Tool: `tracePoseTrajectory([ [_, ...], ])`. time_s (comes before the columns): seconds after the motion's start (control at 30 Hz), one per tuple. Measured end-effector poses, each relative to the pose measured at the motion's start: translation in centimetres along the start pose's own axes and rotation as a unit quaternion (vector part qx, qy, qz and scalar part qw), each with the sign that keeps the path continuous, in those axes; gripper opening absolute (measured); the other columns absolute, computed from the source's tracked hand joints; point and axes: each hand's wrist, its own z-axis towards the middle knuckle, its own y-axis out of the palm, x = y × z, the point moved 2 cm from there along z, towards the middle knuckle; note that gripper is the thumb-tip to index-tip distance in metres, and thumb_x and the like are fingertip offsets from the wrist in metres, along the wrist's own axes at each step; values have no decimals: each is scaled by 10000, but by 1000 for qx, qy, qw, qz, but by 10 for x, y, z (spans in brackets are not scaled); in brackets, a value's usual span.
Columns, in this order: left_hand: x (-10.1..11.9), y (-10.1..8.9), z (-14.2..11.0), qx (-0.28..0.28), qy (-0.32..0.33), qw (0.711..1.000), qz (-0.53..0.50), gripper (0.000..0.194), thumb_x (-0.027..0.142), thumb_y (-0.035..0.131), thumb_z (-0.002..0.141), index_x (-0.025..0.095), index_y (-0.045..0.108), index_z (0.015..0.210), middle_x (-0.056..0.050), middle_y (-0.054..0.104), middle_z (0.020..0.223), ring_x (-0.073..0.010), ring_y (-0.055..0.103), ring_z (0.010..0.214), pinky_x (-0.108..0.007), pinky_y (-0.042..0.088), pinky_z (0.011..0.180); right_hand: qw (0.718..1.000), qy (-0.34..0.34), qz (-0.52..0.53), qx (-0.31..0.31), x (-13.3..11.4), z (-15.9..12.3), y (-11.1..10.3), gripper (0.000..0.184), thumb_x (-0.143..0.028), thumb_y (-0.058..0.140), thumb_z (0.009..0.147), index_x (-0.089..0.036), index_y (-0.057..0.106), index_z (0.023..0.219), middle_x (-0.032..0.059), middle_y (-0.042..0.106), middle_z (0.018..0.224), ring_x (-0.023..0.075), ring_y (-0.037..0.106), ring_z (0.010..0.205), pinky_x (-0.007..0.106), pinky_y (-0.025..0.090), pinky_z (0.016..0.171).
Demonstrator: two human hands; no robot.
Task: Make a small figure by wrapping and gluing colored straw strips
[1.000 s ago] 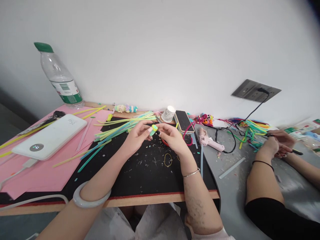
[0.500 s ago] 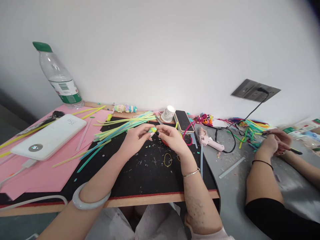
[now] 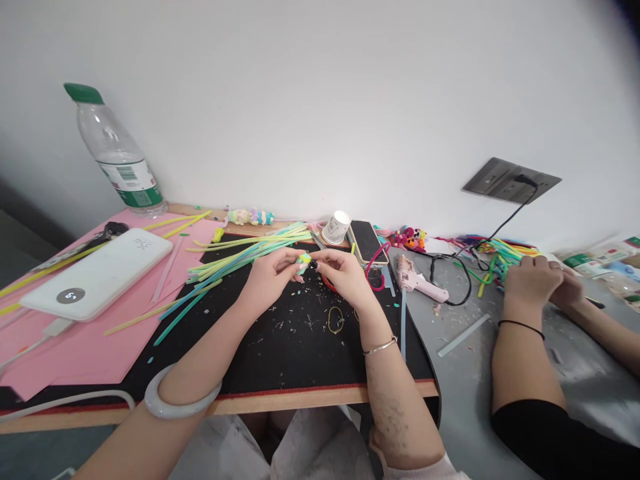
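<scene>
My left hand (image 3: 273, 272) and my right hand (image 3: 340, 273) meet over the black mat (image 3: 280, 347), fingertips pinched together on a small green and yellow twisted piece (image 3: 304, 259). Both hands are closed around it. Just behind them lies a bundle of long green, yellow and blue stems (image 3: 240, 257). A small yellow loop (image 3: 336, 320) lies on the mat below my right hand, with many tiny clippings scattered around.
A white power bank (image 3: 95, 272) rests on pink paper (image 3: 75, 333) at left, a plastic bottle (image 3: 117, 157) behind it. A paper cup (image 3: 337, 227), a phone (image 3: 367, 241) and a pink glue gun (image 3: 420, 280) lie mid-table. Another person's hands (image 3: 540, 283) work at right.
My hands have drawn slightly away from me and closed tighter on the small piece, which now shows less. The other person's hands shifted over the pile of stems at right.
</scene>
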Motion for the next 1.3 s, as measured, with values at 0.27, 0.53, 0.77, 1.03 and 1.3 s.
tracePoseTrajectory([
  [0.27,-1,2,0,-18,-18,1000,4,327,336,628,753,150,598,1020,-74,677,896,-149,642,632,-312,536,659,1000,4,-25,3,0,1,0,210,-194,552,750,-120,677,902,7,591,704,88,444,584,231,372,572],
  [0.53,-1,3,1,-15,-20,1000,4,306,366,601,765,169,603,999,-54,676,881,-147,640,617,-315,536,641,999,5,-29,15,3,2,0,221,-221,558,738,-132,682,898,18,630,735,111,510,623,246,409,614],
  [0.77,0,3,0,-13,-47,998,-34,323,380,637,734,164,613,973,-46,676,843,-141,637,609,-303,534,635,999,-4,-27,17,6,2,2,205,-227,559,741,-143,676,887,16,631,735,116,522,627,244,412,607],
  [1.03,-1,3,0,-12,-66,996,-64,330,378,669,705,160,626,949,-40,677,810,-136,624,592,-293,523,614,999,1,-25,23,10,2,1,192,-242,569,738,-146,671,870,6,616,699,109,506,592,236,401,572],
  [1.3,-2,3,3,20,-78,993,-92,343,370,673,702,160,615,967,-24,671,806,-114,614,576,-282,526,629,999,14,-4,29,7,2,2,244,-251,585,742,-157,660,955,26,651,774,130,572,675,254,452,648],
])
